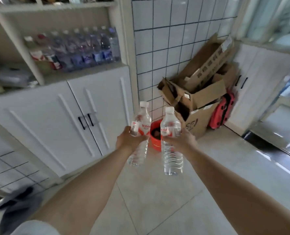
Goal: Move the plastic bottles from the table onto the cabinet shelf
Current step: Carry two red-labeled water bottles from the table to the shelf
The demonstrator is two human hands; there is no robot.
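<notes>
On the left, a row of bottles (83, 50) stands on the cabinet shelf (90, 71) above white double doors (83, 116). Lower centre, the left hand (129, 139) has its fingers wrapped round the middle of a clear plastic bottle (140, 131), held upright in the air. Just beside it, the right hand (180, 141) grips a second bottle (171, 141) likewise. Behind them sits a red bucket (155, 138) on the floor, with cardboard boxes (200, 85) stacked against the tiled wall further right
</notes>
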